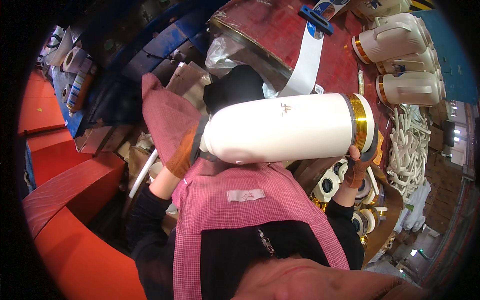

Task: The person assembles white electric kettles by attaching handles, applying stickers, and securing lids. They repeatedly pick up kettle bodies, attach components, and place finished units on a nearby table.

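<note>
A white thermos jug body lies sideways across in front of me, above my pink checked apron. It has a gold band near its right end and a small dark mark on its side. My left hand, in an orange-brown and dark glove, is closed round the narrower left end. Gloved likewise, my right hand holds the other end beside the gold band, with the fingertips showing below it. Both hands' remaining fingers are partly hidden by the jug body.
On the red table lies a white label strip with a blue holder. Several white jugs with handles stand at right. Below them are piled white handles and a carton of lids. Orange panels stand left.
</note>
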The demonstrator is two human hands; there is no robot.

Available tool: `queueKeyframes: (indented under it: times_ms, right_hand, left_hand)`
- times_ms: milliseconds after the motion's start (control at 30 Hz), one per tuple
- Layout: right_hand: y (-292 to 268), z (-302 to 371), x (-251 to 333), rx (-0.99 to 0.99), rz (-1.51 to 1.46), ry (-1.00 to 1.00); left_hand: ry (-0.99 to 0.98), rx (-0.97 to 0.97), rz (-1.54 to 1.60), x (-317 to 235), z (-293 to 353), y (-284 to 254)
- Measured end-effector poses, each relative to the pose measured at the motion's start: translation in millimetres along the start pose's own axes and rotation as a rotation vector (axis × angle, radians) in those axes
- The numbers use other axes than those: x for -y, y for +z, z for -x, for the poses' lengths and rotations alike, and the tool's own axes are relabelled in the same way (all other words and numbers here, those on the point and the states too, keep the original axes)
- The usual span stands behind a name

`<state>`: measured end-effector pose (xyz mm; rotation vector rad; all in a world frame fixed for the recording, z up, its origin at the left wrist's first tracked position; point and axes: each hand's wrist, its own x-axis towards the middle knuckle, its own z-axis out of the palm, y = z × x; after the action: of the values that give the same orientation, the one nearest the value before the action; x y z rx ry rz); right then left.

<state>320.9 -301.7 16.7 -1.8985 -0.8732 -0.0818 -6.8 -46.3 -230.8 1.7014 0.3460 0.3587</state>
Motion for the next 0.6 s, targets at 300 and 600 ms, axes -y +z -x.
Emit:
queueKeyframes:
  times_ms: [300,600]
  right_hand:
    - [-8,15,5,0.096,0.046,0.038]
    - [-15,21,5,0.184,0.007,0.098]
  left_hand:
    - [-0.394,0.006,0.581,-18,20,9]
    - [-0.256,0.033,0.661,-25,29,7]
